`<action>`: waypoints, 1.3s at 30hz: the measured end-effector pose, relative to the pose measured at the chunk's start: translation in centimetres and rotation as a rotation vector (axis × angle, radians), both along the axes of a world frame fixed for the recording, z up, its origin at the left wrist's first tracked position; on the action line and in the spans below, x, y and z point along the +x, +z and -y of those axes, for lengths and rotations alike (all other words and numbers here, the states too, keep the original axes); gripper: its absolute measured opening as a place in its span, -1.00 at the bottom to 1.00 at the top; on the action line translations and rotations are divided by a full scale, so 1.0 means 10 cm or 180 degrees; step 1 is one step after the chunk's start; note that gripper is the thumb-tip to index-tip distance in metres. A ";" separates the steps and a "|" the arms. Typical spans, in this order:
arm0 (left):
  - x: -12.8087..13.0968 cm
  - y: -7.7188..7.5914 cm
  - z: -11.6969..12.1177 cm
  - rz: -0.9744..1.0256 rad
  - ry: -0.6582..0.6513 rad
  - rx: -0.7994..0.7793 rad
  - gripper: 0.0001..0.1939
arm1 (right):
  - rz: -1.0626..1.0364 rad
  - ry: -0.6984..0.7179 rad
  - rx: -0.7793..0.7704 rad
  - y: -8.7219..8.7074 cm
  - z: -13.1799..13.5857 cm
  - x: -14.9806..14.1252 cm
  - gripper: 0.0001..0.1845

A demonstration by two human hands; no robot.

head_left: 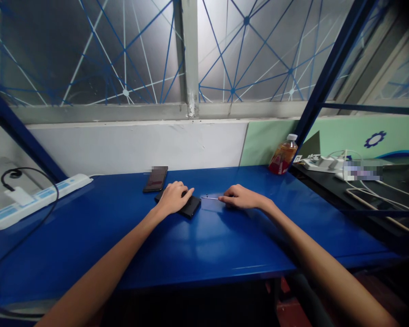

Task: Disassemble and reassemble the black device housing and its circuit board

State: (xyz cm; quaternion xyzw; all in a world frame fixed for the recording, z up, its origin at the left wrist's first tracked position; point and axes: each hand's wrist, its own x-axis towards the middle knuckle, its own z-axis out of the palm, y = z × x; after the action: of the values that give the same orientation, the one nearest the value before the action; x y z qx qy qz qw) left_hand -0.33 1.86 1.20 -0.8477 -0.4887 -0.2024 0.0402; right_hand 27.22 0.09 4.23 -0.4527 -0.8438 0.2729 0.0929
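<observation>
We have one flat black box [191, 207] lying on the blue surface [157, 254], under our spread left hand [173, 196]. Our curled right hand [240, 197] holds one thin metal shaft [210, 198], pointing left. One dark phone [156, 179] lies just beyond our left hand.

You have a white power strip [63, 186] on your left with a black cable [57, 193] running from it, a dark phone [156, 179] lying towards the back of the blue table [139, 254], a capped drink bottle [284, 156] upright at the back right, and patterned windows [259, 54] beyond
</observation>
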 end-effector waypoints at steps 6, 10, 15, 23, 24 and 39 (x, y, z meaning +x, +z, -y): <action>0.05 -0.01 0.01 -0.0080 0.0164 0.0054 -0.47 | 0.0082 0.0088 0.0012 -0.03 0.00 -0.01 -0.49; 0.05 0.01 0.02 -0.0089 0.0177 0.0021 -0.49 | 0.0190 0.0086 0.0221 -0.06 -0.02 0.00 -0.47; 0.05 0.01 0.01 -0.0096 0.0164 -0.0014 -0.51 | 0.0169 0.0087 0.0229 -0.06 -0.02 -0.02 -0.48; 0.03 -0.02 0.00 -0.0121 0.0156 0.0019 -0.54 | 0.0305 0.0061 0.0447 -0.08 -0.01 -0.03 -0.47; 0.03 -0.03 0.01 -0.0119 0.0153 0.0028 -0.55 | 0.0369 0.0040 0.0549 -0.08 -0.01 -0.04 -0.47; 0.06 -0.01 0.04 -0.0163 0.0351 -0.0039 -0.57 | 0.0563 -0.0223 0.0880 -0.04 0.03 -0.04 -0.63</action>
State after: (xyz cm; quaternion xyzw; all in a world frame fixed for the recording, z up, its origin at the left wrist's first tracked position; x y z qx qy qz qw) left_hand 0.29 1.45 1.06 -0.8246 -0.5347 -0.1751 0.0586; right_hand 26.77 -0.23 3.79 -0.4870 -0.8619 0.1099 0.0891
